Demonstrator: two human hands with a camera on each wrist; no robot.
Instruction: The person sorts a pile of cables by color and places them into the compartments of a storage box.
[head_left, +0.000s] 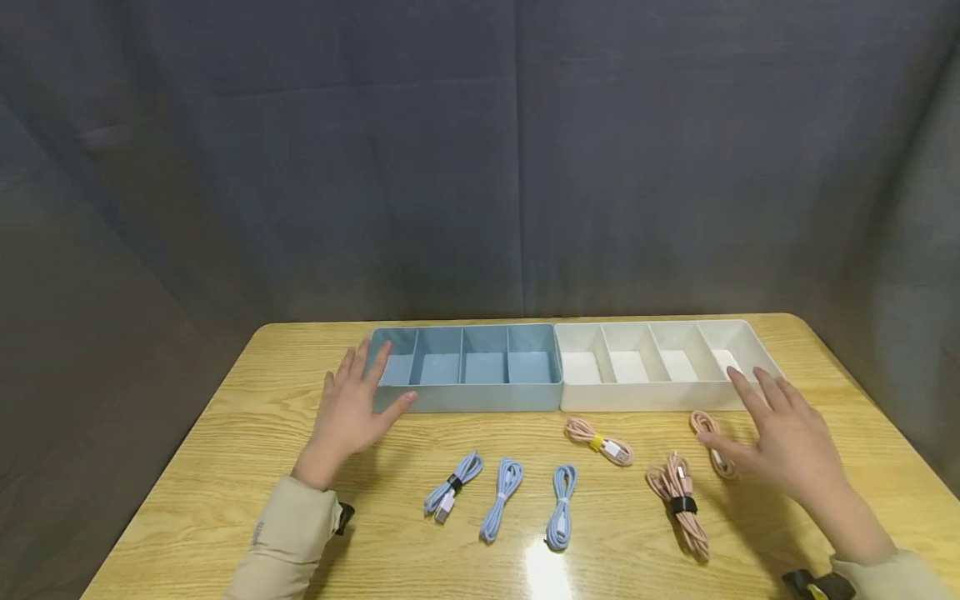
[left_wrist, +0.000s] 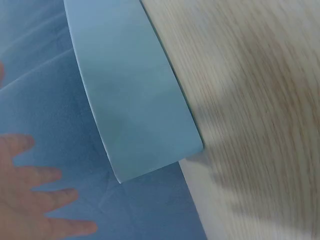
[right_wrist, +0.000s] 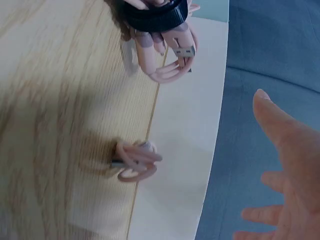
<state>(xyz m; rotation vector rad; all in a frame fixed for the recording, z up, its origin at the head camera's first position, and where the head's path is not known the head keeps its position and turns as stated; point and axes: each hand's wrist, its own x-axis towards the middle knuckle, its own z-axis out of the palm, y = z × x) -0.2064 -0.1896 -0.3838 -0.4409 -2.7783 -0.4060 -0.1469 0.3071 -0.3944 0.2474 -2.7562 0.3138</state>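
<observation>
My left hand (head_left: 352,410), fingers spread, hovers by the left end of a blue divided organizer box (head_left: 465,398). On the right, my right hand (head_left: 793,442) is spread above the table near the right end of a white divided organizer box (head_left: 652,397). Its thumb overlaps a coiled pink cable (head_left: 702,422) in the head view; neither hand holds anything. Between the hands lie a pink cable with a yellow tie (head_left: 581,430), a thicker pink bundle with a black strap (head_left: 694,533), a blue cable with a black tie (head_left: 467,469), and two more blue cables, one (head_left: 501,500) left of the other (head_left: 562,500).
Both boxes stand end to end near the back edge of the wooden table (head_left: 247,442), their visible compartments without contents. Behind them hangs a dark grey curtain (head_left: 450,208). Light glares off the tabletop at the front.
</observation>
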